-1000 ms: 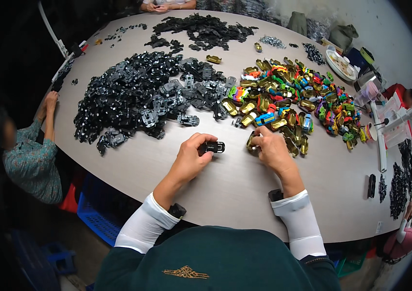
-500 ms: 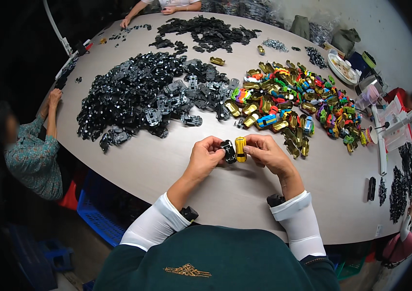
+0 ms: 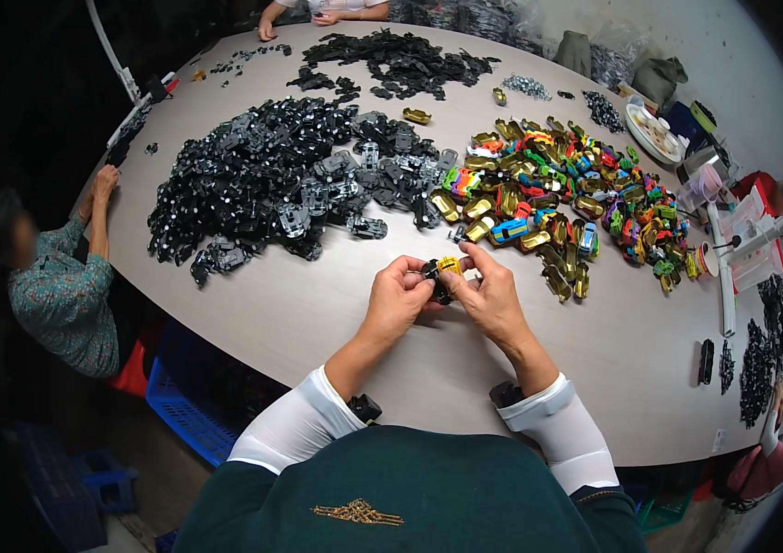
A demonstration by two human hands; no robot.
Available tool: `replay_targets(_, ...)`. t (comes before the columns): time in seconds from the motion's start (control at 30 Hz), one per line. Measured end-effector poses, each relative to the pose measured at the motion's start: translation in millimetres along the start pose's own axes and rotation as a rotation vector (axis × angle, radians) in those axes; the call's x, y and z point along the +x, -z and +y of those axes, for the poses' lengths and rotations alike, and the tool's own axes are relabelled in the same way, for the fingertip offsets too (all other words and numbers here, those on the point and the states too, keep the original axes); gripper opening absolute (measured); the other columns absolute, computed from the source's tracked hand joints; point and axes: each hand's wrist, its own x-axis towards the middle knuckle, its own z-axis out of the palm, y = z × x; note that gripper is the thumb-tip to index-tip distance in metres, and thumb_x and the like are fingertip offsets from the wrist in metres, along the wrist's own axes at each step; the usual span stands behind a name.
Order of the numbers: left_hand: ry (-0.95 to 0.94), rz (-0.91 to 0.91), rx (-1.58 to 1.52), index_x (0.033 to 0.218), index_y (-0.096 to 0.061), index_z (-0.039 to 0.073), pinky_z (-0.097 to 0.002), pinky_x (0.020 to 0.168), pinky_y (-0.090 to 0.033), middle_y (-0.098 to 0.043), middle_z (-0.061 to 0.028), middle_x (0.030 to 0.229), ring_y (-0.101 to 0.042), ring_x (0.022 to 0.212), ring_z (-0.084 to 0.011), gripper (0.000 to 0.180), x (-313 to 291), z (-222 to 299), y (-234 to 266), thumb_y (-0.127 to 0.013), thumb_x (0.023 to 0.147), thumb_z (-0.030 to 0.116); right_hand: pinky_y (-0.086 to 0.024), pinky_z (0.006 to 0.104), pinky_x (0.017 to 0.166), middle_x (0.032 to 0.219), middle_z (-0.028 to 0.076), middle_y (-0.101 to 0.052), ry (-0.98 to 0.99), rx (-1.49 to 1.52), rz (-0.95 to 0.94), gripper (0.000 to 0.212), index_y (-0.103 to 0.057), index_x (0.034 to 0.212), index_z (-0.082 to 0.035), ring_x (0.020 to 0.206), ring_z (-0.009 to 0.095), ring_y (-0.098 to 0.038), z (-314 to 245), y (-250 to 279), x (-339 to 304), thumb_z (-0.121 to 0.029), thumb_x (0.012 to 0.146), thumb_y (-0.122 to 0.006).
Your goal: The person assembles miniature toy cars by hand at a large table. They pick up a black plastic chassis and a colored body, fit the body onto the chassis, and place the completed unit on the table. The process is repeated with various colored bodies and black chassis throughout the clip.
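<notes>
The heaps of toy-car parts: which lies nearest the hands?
The colourful heap of car bodies, just beyond the right hand; both black heaps lie farther away.

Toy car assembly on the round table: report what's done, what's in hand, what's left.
Done: no finished cars can be told apart. In hand: left hand and right hand press a black chassis and yellow shell together. Left: the black chassis pile and coloured shell pile remain large.
</notes>
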Motion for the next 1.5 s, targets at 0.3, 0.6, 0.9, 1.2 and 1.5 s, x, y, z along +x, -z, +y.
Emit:
replay_targets(0.3, -0.144, 0.080, 0.167, 0.101, -0.053, -0.003, -0.0255, 0.066, -0.059, -0.066, -0.0087, 0.090, -0.066, 0.077, -0.0112, 0.012, 0.4, 4.4, -3.6, -0.055, 0.089, -0.002, -0.052, 0.0345, 0.065, 0.090, 0.016, -0.063, 0.268, -0.195, 0.172, 0.031, -0.064, 0.105, 0.003, 0.074, 0.028, -0.064, -18.0, 1.8, -1.6, -0.009, 0.076, -0.070)
replay_targets(0.6, -0.350, 0.066, 0.397, 0.100, -0.058, -0.006, -0.0231, 0.071, -0.055, -0.069, -0.0091, 0.090, -0.065, 0.081, -0.0096, 0.014, -1.2, 15.7, -16.5, -0.056, 0.087, -0.003, -0.050, 0.0368, 0.067, 0.091, 0.017, -0.062, 0.231, -0.254, 0.095, 0.030, -0.064, 0.107, 0.003, 0.077, 0.031, -0.063, -17.9, 1.5, -3.7, -0.009, 0.079, -0.069)
replay_targets(0.9, -0.403, 0.020, 0.442, 0.098, -0.058, -0.007, -0.0238, 0.070, -0.055, -0.069, -0.0096, 0.088, -0.065, 0.078, -0.0095, 0.013, 23.0, 21.2, -27.6, -0.056, 0.086, -0.003, -0.050, 0.0367, 0.064, 0.089, 0.017, -0.060, 0.220, -0.252, 0.149, 0.031, -0.062, 0.108, 0.004, 0.074, 0.030, -0.062, -20.7, 16.6, 2.9, -0.007, 0.080, -0.068)
replay_targets(1.2, -0.374, 0.002, 0.328, 0.095, -0.056, -0.005, -0.0239, 0.067, -0.056, -0.068, -0.0084, 0.084, -0.065, 0.075, -0.0092, 0.009, 56.8, 14.9, -33.1, -0.056, 0.086, -0.002, -0.049, 0.0342, 0.062, 0.086, 0.014, -0.059, 0.282, -0.376, 0.265, 0.030, -0.063, 0.108, 0.003, 0.072, 0.026, -0.062, -21.3, 27.7, 18.4, -0.006, 0.080, -0.068)
replay_targets(1.5, -0.437, -0.009, 0.457, 0.097, -0.059, -0.007, -0.0240, 0.070, -0.055, -0.069, -0.0093, 0.086, -0.066, 0.079, -0.0104, 0.014, 50.9, 12.0, -28.0, -0.057, 0.083, -0.005, -0.048, 0.0390, 0.064, 0.086, 0.017, -0.058, 0.283, -0.453, 0.215, 0.030, -0.062, 0.107, 0.003, 0.073, 0.032, -0.059, -5.6, 11.4, 24.1, -0.008, 0.080, -0.068)
